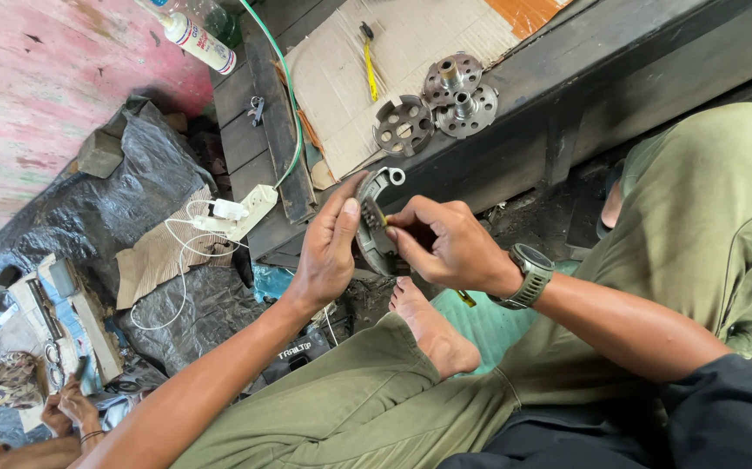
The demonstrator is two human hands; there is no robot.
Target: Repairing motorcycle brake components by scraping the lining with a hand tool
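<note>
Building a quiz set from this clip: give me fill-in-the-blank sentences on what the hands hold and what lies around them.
1. Both hands grip a curved metal ____ shoe.
2. The right hand has a ____ on its wrist.
3. Three round perforated metal plates lie on a sheet of ____.
4. The left hand presses the part with its fingers held ____.

Missing words: brake; watch; cardboard; straight

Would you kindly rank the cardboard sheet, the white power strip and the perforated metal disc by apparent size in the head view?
1. Cardboard sheet, clearly largest.
2. White power strip and perforated metal disc: similar in apparent size, so I would not rank them.
</note>
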